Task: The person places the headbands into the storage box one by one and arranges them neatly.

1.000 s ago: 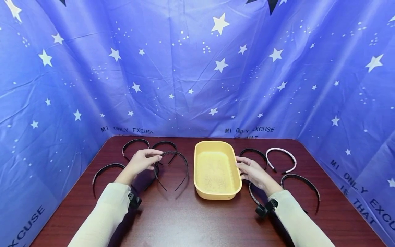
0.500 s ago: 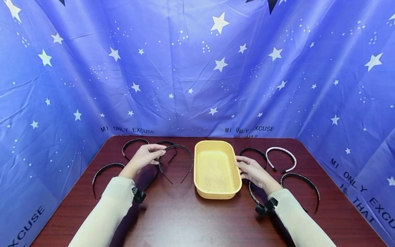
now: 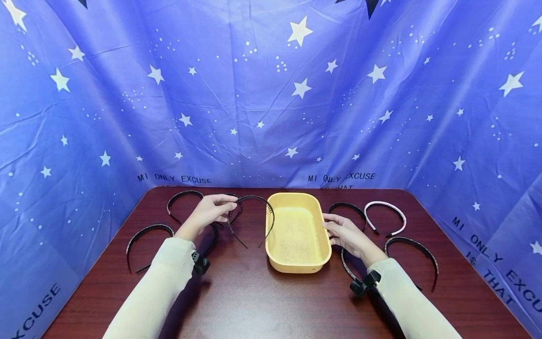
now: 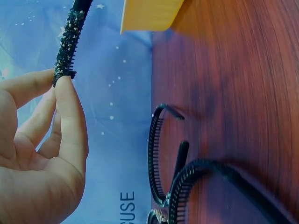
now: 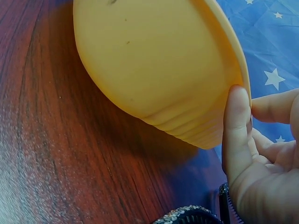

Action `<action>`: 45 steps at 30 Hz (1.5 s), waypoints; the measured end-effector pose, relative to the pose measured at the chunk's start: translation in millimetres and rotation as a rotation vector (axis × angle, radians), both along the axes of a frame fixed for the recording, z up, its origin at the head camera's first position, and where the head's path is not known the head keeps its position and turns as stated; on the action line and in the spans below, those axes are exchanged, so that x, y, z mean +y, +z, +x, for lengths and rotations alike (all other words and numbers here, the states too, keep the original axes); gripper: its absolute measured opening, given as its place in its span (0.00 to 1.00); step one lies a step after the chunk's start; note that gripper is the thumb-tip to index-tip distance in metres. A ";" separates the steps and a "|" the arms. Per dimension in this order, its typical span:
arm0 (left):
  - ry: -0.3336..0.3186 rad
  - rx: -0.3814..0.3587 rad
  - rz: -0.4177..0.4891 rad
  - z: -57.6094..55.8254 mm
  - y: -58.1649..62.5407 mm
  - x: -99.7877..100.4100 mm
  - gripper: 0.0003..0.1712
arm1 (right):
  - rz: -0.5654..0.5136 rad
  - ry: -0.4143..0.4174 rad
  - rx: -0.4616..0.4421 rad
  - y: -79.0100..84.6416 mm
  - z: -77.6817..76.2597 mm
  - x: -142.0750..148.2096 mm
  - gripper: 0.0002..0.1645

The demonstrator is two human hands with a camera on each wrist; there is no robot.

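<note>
My left hand point(image 3: 207, 214) pinches a black toothed headband point(image 3: 254, 196) by one side, between thumb and fingertips. Dark glitter covers part of that band point(image 4: 69, 39) in the left wrist view. It hangs raised above the table, its right side overlapping the left rim of a yellow plastic basin point(image 3: 296, 268) in the head view. Nothing shows inside the basin. On the basin's right side, my right hand point(image 3: 349, 238) grips the rim, with the thumb point(image 5: 237, 109) outside against the wall in the right wrist view. The basin stands upright on the table.
Several dark headbands stand on the left, including one at the far left point(image 3: 148, 228) and one behind it point(image 3: 185, 192). To the right are a white headband point(image 3: 385, 204) and several dark ones point(image 3: 412, 241). A starry blue cloth point(image 3: 254, 94) surrounds the dark red table point(image 3: 245, 301).
My left hand has carried the headband up and to the right, from beside the basin to over its left rim. The right hand and the basin have stayed in place.
</note>
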State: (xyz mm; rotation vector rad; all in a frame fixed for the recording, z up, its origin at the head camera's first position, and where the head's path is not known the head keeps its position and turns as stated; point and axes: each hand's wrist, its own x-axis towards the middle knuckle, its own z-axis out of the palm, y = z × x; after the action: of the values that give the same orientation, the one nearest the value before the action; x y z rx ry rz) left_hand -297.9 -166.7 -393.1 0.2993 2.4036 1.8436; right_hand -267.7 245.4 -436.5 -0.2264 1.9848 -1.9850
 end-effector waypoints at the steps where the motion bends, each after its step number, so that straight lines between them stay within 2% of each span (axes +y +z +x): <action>1: -0.002 0.000 0.002 -0.4 0.1 1.9 0.20 | -0.002 0.003 0.002 0.0 -0.1 0.2 0.35; 16: -0.049 -0.012 0.026 -14.9 2.7 41.6 0.19 | -0.007 -0.002 -0.004 -1.4 -0.5 0.9 0.34; 24: -0.077 0.010 0.031 -19.5 3.7 61.3 0.19 | -0.012 -0.003 -0.003 -1.8 -0.5 1.0 0.35; 37: -0.068 -0.015 -0.022 -31.4 -1.5 82.8 0.17 | -0.014 0.003 -0.003 -1.9 -0.9 1.1 0.35; 45: -0.063 0.024 -0.095 -38.8 -4.2 94.4 0.15 | -0.009 -0.005 -0.003 -2.3 -0.5 1.0 0.34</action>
State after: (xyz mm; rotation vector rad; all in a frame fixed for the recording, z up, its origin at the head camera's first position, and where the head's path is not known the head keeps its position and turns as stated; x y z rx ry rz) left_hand -336.7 -72.4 -397.3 0.3866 2.4579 1.7033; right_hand -268.2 246.5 -438.8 -0.2210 1.9773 -1.9966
